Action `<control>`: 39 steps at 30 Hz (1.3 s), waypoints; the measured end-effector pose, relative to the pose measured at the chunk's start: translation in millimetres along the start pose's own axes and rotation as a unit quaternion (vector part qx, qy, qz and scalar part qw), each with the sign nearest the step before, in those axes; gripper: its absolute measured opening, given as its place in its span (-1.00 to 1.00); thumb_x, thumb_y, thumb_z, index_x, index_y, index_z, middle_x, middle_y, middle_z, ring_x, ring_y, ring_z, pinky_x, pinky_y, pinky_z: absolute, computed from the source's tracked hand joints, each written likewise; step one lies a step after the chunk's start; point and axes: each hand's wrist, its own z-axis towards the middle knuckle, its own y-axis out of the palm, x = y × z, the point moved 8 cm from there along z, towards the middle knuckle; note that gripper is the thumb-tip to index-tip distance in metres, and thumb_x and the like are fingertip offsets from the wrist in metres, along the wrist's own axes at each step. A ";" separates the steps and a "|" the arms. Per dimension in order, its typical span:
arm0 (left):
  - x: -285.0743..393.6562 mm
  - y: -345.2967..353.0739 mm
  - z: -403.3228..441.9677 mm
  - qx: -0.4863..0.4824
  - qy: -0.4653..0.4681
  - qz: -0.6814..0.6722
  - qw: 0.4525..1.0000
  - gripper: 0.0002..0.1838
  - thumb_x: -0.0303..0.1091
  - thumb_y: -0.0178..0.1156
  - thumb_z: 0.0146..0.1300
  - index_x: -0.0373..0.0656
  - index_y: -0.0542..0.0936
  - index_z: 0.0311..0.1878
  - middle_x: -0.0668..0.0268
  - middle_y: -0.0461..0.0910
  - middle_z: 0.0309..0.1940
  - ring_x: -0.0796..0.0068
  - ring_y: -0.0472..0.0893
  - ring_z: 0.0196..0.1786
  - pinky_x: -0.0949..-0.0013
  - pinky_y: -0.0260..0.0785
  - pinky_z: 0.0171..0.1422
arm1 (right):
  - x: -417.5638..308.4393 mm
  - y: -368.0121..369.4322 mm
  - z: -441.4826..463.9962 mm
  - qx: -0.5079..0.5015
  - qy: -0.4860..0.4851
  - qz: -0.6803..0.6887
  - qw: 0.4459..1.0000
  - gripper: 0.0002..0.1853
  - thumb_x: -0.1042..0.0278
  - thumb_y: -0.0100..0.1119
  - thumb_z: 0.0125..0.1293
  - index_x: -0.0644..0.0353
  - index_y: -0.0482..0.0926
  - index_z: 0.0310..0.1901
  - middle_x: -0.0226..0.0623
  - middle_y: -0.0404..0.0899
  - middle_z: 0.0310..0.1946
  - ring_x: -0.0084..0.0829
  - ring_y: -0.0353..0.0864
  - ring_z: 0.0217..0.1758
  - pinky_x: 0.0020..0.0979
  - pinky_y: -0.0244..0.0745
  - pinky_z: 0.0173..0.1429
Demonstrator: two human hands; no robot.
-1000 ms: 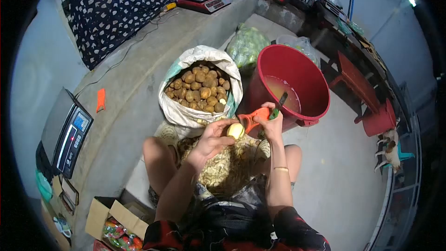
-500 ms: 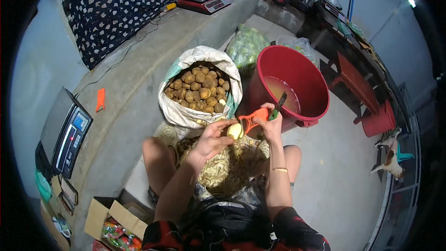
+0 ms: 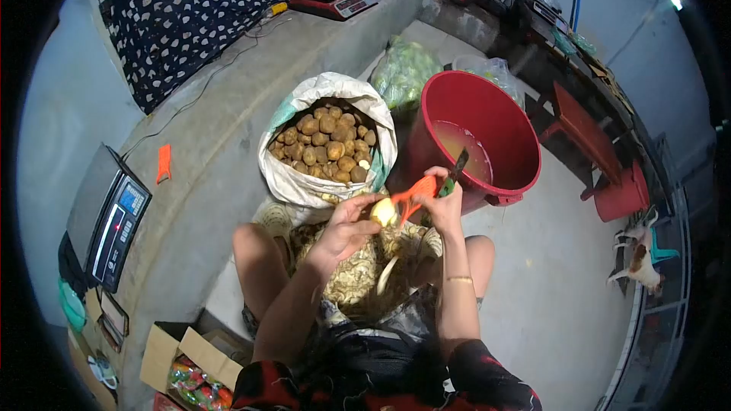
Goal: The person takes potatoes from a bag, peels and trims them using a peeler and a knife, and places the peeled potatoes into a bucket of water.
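My left hand is closed around a mostly peeled, pale yellow potato. In my right hand is an orange peeler, its head against the potato's right side. A dark blade with a green handle, seemingly a knife, also sticks up from that hand. Below the potato, a long pale strip of peel hangs over a heap of peelings between my legs. Just ahead stands an open white sack of unpeeled brown potatoes.
A large red bucket with cloudy liquid stands right of the sack. Behind are plastic bags of green vegetables. Scales and an orange peeler-like tool rest on the left ledge. A box sits lower left; a dog lies far right.
The peeler has moved slightly along the potato. A long strip of peel now shows below it, above the heap. The dog at the right has shifted its pose.
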 end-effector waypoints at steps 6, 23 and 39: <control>5.3 1.7 1.4 0.024 0.013 0.071 0.997 -0.39 -0.67 0.20 0.18 -0.42 0.30 0.33 0.12 0.47 0.18 0.36 0.50 0.23 0.36 0.31 0.35 | -48.3 17.6 -6.3 -0.045 -0.048 -0.013 0.998 -0.47 0.47 0.61 -0.09 0.24 0.49 -0.10 -0.40 0.58 -0.35 -0.58 0.58 -0.30 -0.48 0.52 -0.17; 5.6 -2.2 2.7 0.022 0.009 0.067 0.997 -0.39 -0.60 0.26 0.15 -0.42 0.34 0.29 0.10 0.49 0.14 0.30 0.51 0.21 0.31 0.34 0.33 | -29.6 11.8 -3.4 -0.044 0.013 0.064 0.997 -0.48 0.56 0.58 -0.11 0.24 0.50 -0.10 -0.44 0.58 -0.35 -0.61 0.56 -0.33 -0.53 0.50 -0.22; -1.4 0.9 5.5 0.005 -0.004 -0.029 1.000 -0.42 -0.53 0.21 0.20 -0.47 0.31 0.28 0.03 0.48 0.14 0.23 0.51 0.20 0.16 0.32 0.38 | -41.2 11.2 -7.1 -0.013 -0.026 0.008 1.000 -0.44 0.43 0.64 -0.11 0.25 0.49 -0.08 -0.47 0.57 -0.36 -0.62 0.55 -0.33 -0.52 0.50 -0.20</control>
